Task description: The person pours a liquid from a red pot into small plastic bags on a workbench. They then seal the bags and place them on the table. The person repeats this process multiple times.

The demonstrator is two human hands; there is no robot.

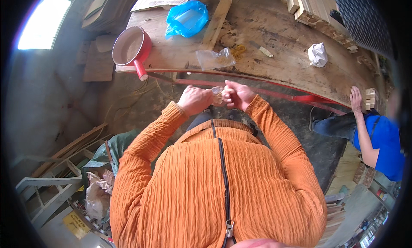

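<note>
Both my hands meet just below the edge of the wooden workbench (279,29). My left hand (195,100) and my right hand (238,94) pinch a small clear plastic bag (217,93) between their fingertips. What the bag holds is too small to tell. My orange ribbed sleeves and zipped top fill the lower half of the view. On the bench right above my hands lies another clear plastic bag (214,58), with some yellow rubber bands (238,51) beside it.
A red saucepan (131,46), a blue plastic bag (186,18), a wooden slat (216,23), crumpled white paper (317,55) and stacked wood blocks (317,12) sit on the bench. A person in blue (380,141) rests a hand (356,100) at its right edge. Scrap wood lies lower left.
</note>
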